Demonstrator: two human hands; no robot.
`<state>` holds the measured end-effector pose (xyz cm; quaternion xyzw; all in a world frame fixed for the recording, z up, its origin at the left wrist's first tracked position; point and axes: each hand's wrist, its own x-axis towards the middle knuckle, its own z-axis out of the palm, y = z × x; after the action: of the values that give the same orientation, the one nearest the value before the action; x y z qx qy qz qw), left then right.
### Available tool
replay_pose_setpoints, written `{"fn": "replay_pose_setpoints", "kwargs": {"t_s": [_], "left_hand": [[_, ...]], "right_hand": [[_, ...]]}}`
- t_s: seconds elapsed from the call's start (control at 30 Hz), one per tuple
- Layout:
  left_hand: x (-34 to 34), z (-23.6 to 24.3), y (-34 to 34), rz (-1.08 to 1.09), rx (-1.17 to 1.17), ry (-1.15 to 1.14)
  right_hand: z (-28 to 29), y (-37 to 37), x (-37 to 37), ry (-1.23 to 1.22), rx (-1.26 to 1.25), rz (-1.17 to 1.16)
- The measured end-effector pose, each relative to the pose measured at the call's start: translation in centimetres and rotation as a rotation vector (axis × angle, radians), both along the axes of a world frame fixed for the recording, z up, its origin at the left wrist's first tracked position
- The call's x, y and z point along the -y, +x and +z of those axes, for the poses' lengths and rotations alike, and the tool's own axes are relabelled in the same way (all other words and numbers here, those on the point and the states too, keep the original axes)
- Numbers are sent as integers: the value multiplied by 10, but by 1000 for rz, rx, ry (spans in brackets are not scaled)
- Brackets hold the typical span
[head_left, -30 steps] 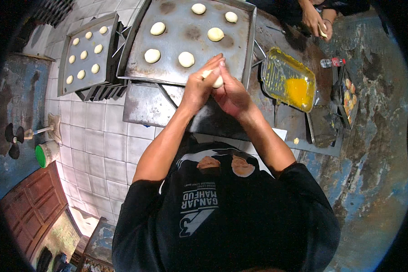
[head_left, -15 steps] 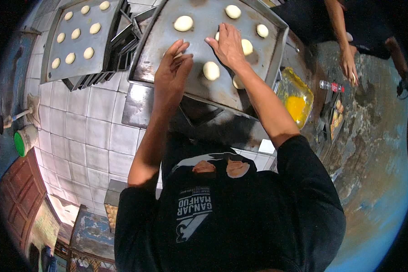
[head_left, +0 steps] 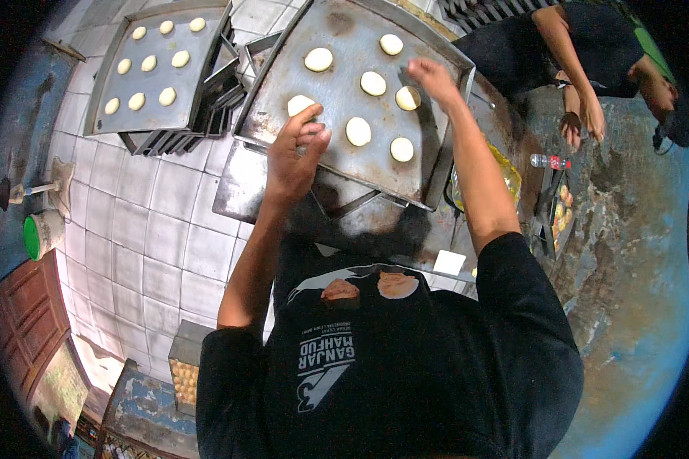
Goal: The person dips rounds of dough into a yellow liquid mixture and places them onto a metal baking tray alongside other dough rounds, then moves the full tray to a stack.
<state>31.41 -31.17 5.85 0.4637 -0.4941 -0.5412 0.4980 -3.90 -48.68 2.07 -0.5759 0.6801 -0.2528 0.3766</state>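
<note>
Seven dough balls, pale and rounded, lie spaced apart on a metal tray at the upper centre of the frame. A person in a black T-shirt, seen from above, reaches over it with both bare arms.

The left hand is at the tray's near left edge, its fingers loosely curled with a gap to the thumb. They overlap the leftmost ball in view; whether they touch it cannot be told, and no ball shows in their grip. The right hand is over the tray's right part, just above and right of another ball. Its fingers are blurred and partly bent; whether they hold anything cannot be told.

The balls look light, soft and easily dented, perhaps a little tacky. The best hold is probably low around the sides, with a cupped palm or several spread fingers rather than a hard pinch.

At the upper left, a second tray carries nine similar balls. At the upper right are a co-worker's hands, near a clear bottle with a red label.
</note>
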Motion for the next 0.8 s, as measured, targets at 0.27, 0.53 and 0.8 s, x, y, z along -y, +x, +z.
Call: {"fn": "replay_pose_setpoints", "kwargs": {"t_s": [0.27, 0.53, 0.8], "left_hand": [[-64, 12, -102, 7, -163, -57], [-176, 12, -243, -312, -373, 303], [-311, 29, -315, -487, -160, 172]], "right_hand": [[44, 21, -172, -60, 180, -180], [99, 19, -425, -437, 84, -355], [65, -42, -577, -433, 936, -603]]}}
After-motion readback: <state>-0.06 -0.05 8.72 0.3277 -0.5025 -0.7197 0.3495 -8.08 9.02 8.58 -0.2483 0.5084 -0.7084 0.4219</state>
